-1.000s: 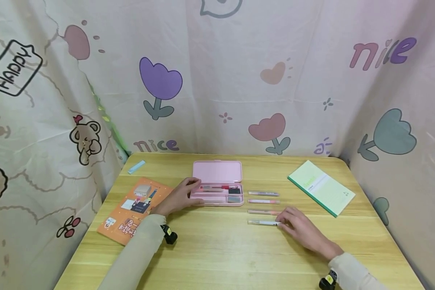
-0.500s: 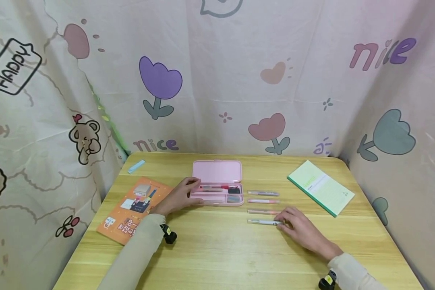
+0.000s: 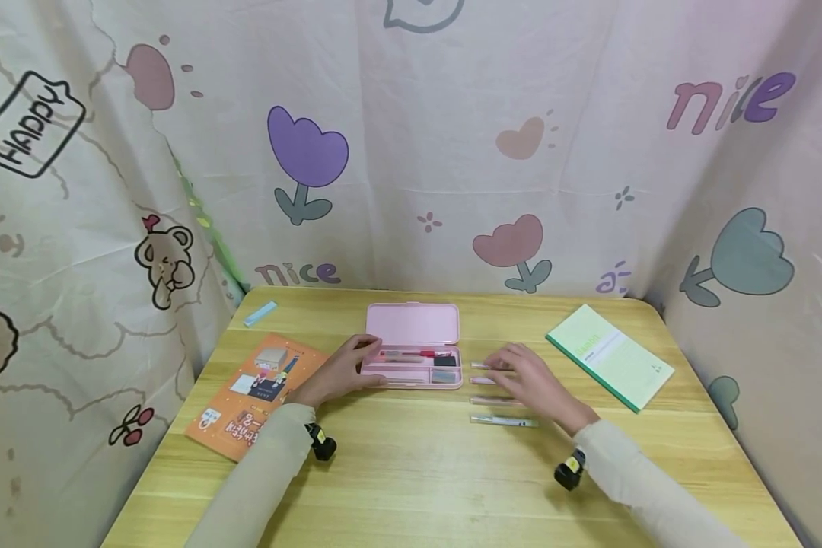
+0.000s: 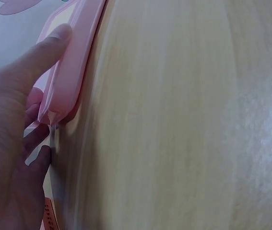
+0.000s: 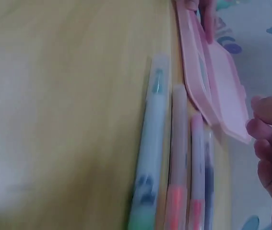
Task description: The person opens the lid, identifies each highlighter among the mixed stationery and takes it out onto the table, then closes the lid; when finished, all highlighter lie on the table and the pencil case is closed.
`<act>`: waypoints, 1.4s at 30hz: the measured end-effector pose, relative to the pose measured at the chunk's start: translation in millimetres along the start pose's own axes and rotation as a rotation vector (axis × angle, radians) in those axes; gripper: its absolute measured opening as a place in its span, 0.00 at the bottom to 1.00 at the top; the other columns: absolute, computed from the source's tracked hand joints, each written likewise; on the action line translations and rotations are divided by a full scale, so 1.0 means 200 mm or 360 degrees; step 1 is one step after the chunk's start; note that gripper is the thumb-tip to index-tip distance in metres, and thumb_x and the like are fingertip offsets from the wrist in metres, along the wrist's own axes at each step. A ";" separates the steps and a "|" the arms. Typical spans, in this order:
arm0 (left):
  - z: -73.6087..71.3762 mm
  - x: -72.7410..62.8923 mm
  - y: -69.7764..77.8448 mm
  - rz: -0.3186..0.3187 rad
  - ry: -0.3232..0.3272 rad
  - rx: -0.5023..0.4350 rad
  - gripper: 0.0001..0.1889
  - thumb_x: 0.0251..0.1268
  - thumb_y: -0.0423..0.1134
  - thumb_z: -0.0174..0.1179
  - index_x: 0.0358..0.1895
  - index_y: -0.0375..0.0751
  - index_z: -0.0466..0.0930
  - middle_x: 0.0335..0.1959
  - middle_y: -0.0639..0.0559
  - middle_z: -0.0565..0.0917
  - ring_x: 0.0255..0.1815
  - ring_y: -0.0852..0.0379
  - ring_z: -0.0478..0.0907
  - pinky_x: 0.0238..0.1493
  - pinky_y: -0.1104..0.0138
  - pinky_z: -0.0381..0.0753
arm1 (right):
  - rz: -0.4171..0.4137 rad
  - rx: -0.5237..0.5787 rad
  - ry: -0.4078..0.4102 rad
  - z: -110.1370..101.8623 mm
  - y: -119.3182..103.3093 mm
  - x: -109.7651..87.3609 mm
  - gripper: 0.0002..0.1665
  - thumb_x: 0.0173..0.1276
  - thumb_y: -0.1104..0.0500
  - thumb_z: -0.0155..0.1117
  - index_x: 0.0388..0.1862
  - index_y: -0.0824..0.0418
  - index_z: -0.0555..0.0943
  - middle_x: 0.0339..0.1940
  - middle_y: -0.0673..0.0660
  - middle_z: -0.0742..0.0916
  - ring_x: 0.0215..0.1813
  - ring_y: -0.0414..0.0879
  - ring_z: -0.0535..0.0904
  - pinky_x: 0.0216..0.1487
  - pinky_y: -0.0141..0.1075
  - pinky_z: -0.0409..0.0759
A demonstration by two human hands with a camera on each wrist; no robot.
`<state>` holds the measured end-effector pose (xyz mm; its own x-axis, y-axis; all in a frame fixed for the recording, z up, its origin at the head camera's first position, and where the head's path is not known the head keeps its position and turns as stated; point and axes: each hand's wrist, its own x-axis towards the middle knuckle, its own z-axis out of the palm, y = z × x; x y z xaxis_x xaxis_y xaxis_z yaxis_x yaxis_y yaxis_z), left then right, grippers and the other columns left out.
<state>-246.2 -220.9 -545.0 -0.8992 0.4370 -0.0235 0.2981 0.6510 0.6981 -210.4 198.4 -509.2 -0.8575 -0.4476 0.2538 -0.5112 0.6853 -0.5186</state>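
Note:
A pink pencil case (image 3: pixel 413 324) lies with its lid up at the back middle of the table; pens, a dark block and a small greyish block sit in its tray. My left hand (image 3: pixel 342 373) grips the case's left end, thumb along the front wall and fingers toward the back, as the left wrist view shows. To the right of the case, several pens lie in a row. Closest to me is a white pen (image 3: pixel 500 420), with a pale peach pen (image 5: pixel 176 158) beside it. My right hand (image 3: pixel 530 380) hovers over the farther pens, fingers loosely bent and nothing between them.
An orange booklet (image 3: pixel 246 388) lies at the left, partly under my left forearm. A light blue strip (image 3: pixel 260 313) rests near the back left corner. At the right is a green notepad (image 3: pixel 610 358). A printed curtain (image 3: pixel 411 152) hangs behind the table (image 3: pixel 411 487).
My right hand has let go of the white pen and moved away from me and leftward, over the farther pens. The left hand keeps its place on the pencil case.

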 end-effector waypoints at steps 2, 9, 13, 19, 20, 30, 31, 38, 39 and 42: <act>0.00 0.00 0.00 -0.0006 -0.0002 0.0008 0.51 0.69 0.62 0.74 0.87 0.44 0.61 0.87 0.42 0.61 0.86 0.36 0.62 0.81 0.40 0.71 | 0.0002 0.0054 -0.0024 0.05 -0.03 0.10 0.10 0.80 0.55 0.71 0.54 0.57 0.90 0.51 0.48 0.90 0.54 0.45 0.83 0.58 0.45 0.88; -0.01 0.00 0.01 -0.0008 -0.0008 0.0003 0.51 0.69 0.61 0.74 0.87 0.45 0.61 0.87 0.43 0.61 0.87 0.36 0.61 0.81 0.39 0.70 | -0.0028 0.0120 -0.0175 0.26 -0.14 0.37 0.11 0.80 0.59 0.70 0.56 0.59 0.92 0.49 0.51 0.92 0.49 0.44 0.81 0.53 0.41 0.85; -0.01 0.00 0.01 -0.0016 -0.0019 0.0000 0.51 0.68 0.61 0.75 0.87 0.45 0.61 0.87 0.43 0.61 0.87 0.36 0.60 0.82 0.39 0.68 | -0.0170 0.0025 -0.0153 0.35 -0.15 0.45 0.08 0.79 0.61 0.71 0.51 0.59 0.92 0.45 0.52 0.93 0.46 0.45 0.83 0.52 0.43 0.85; -0.01 0.01 0.01 -0.0028 -0.0011 0.0005 0.51 0.68 0.61 0.75 0.87 0.46 0.61 0.87 0.44 0.61 0.87 0.37 0.60 0.83 0.39 0.67 | -0.0268 -0.0045 -0.0204 0.40 -0.18 0.51 0.07 0.78 0.61 0.72 0.50 0.60 0.92 0.44 0.54 0.93 0.47 0.48 0.86 0.54 0.44 0.88; -0.01 0.01 0.01 -0.0029 -0.0013 0.0006 0.51 0.68 0.61 0.75 0.87 0.46 0.61 0.87 0.44 0.61 0.87 0.37 0.60 0.83 0.39 0.68 | -0.0267 -0.0060 -0.0227 0.40 -0.18 0.52 0.08 0.78 0.60 0.72 0.50 0.60 0.93 0.44 0.54 0.93 0.47 0.47 0.86 0.54 0.44 0.88; 0.00 0.01 0.01 -0.0027 -0.0001 0.0042 0.50 0.68 0.60 0.75 0.87 0.45 0.63 0.86 0.43 0.62 0.86 0.36 0.62 0.82 0.39 0.69 | -0.0299 -0.0196 -0.0309 0.41 -0.25 0.60 0.04 0.75 0.61 0.76 0.43 0.61 0.92 0.39 0.55 0.92 0.43 0.48 0.89 0.51 0.42 0.90; 0.00 0.01 0.01 -0.0023 -0.0003 0.0045 0.50 0.69 0.60 0.75 0.87 0.45 0.62 0.86 0.43 0.62 0.86 0.36 0.62 0.82 0.39 0.69 | -0.0294 -0.0216 -0.0316 0.41 -0.26 0.60 0.04 0.75 0.61 0.76 0.42 0.61 0.92 0.39 0.55 0.92 0.43 0.48 0.89 0.51 0.41 0.90; 0.00 0.01 0.02 -0.0028 -0.0008 0.0041 0.51 0.69 0.61 0.75 0.87 0.45 0.61 0.87 0.43 0.61 0.87 0.36 0.61 0.83 0.39 0.68 | -0.0302 -0.0250 -0.0249 0.39 -0.24 0.58 0.05 0.76 0.59 0.76 0.39 0.61 0.89 0.37 0.54 0.89 0.39 0.46 0.87 0.46 0.39 0.89; 0.00 0.01 0.02 -0.0032 -0.0006 0.0040 0.50 0.69 0.61 0.75 0.87 0.45 0.62 0.87 0.43 0.61 0.87 0.36 0.61 0.83 0.39 0.68 | -0.0301 -0.0246 -0.0233 0.37 -0.23 0.56 0.05 0.75 0.59 0.76 0.40 0.61 0.89 0.37 0.54 0.89 0.39 0.45 0.86 0.45 0.39 0.89; 0.00 0.01 0.01 -0.0040 -0.0002 0.0042 0.51 0.68 0.61 0.75 0.87 0.45 0.62 0.87 0.43 0.62 0.86 0.36 0.61 0.82 0.39 0.68 | -0.0287 -0.0245 -0.0215 0.30 -0.19 0.52 0.05 0.76 0.60 0.75 0.42 0.61 0.89 0.38 0.54 0.89 0.40 0.45 0.85 0.47 0.40 0.90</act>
<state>-247.5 -218.2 -542.9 -0.9060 0.4213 -0.0416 0.2840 0.6777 0.6782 -276.7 92.0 -511.6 -0.7414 -0.6360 0.2142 -0.6668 0.6620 -0.3423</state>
